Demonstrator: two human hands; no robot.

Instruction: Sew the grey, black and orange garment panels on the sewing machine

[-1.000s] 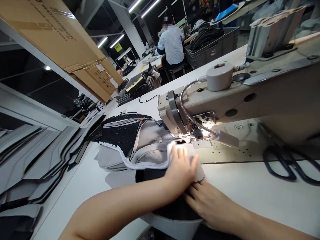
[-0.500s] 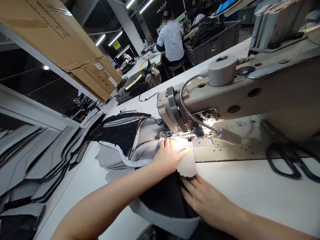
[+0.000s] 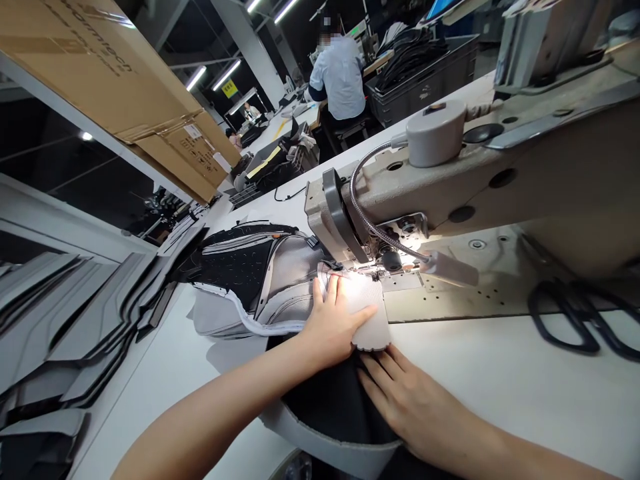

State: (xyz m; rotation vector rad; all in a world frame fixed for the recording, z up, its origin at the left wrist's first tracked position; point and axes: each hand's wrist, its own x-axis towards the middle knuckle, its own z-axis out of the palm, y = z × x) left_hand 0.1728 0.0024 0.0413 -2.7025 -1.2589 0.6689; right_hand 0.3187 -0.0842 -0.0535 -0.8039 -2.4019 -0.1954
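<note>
Gry fabric flap point(image 3: 373, 328) under L hand point(image 3: 327, 333), R hand point(image 3: 403, 397) at its edge, both spread.

Sewing mach. point(image 3: 480, 180) blocks fwd, scissors point(image 3: 589, 327) R.

Bare hands point(image 3: 327, 333) and slim forearms point(image 3: 225, 395) (both bare as far as visible)

Long white tube lights point(image 3: 227, 75) glow overhead, near a thick, pale, straight-sided column point(image 3: 253, 50) and a small yellow rectangular sign point(image 3: 229, 89). Beyond the smooth white surface point(image 3: 500, 380) stand a long, cluttered, pale worktable point(image 3: 311, 117) and a dark stool point(image 3: 350, 128).
</note>
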